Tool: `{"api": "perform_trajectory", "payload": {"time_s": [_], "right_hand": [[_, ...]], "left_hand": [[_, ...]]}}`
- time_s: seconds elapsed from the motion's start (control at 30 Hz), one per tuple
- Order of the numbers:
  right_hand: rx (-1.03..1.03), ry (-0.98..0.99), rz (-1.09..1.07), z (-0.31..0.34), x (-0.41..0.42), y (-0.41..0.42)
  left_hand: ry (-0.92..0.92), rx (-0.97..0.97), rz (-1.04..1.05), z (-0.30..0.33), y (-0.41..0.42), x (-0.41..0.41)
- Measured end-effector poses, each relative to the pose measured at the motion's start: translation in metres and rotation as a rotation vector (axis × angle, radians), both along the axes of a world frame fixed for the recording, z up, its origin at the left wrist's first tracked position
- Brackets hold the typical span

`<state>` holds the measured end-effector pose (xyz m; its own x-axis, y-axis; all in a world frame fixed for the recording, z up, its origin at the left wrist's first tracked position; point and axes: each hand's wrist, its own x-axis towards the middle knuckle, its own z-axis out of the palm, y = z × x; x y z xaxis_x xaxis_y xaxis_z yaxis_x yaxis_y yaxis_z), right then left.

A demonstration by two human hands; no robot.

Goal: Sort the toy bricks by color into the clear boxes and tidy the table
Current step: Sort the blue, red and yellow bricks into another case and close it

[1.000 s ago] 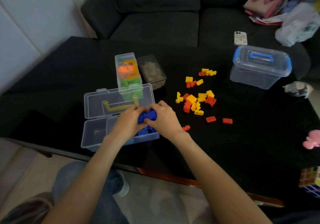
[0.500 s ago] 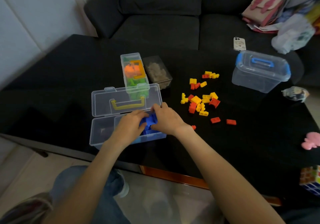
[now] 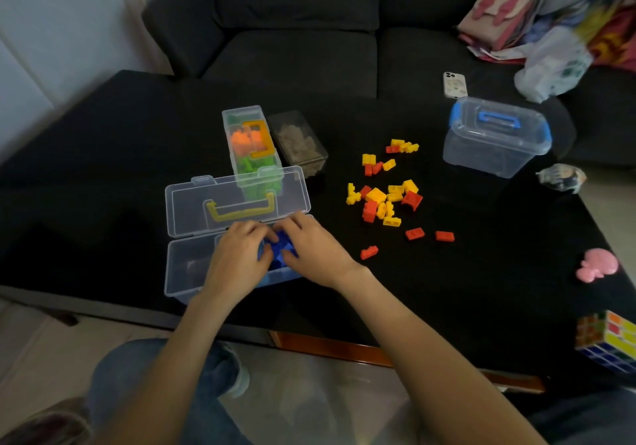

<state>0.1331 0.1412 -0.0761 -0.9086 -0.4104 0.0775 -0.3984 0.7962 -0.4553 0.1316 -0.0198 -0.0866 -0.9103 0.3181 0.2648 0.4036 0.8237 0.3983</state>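
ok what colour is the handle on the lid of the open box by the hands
Yellow handle on the clear lid, seen in the head view.

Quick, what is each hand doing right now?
Left hand: fingers curled on the blue bricks in the open clear box.
Right hand: also holds the blue bricks.

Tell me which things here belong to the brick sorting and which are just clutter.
Job: blue bricks held by left hand and right hand; open box; loose red and yellow bricks; orange-green box; blue-handled tub.

Clutter: phone; pink toy; puzzle cube; brown-filled box.
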Motion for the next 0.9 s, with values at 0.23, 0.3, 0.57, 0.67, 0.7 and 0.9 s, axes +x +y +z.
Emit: {"api": "perform_trajectory", "payload": {"time_s": [0.23, 0.3, 0.57, 0.67, 0.7, 0.9], "right_hand": [[0.32, 0.093, -0.071, -0.023, 0.025, 0.007], [0.414, 0.043, -0.048, -0.027, 0.026, 0.006], [0.187, 0.046, -0.122, -0.02, 0.017, 0.013], [0.168, 0.233, -0.283, -0.022, 0.021, 0.01], [0.18, 0.254, -0.313, -0.022, 0.021, 0.008], [0.071, 0.149, -0.189, -0.016, 0.017, 0.003]], "left_hand": [[-0.054, -0.209, -0.043, -0.008, -0.001, 0.005], [-0.05, -0.236, -0.047, -0.011, 0.0, 0.008], [0.0, -0.149, -0.041, -0.007, 0.004, 0.009], [0.013, -0.155, 0.004, -0.007, 0.008, 0.008], [0.017, -0.165, 0.02, -0.008, 0.009, 0.008], [-0.088, -0.304, 0.093, -0.001, 0.017, -0.003]]}}
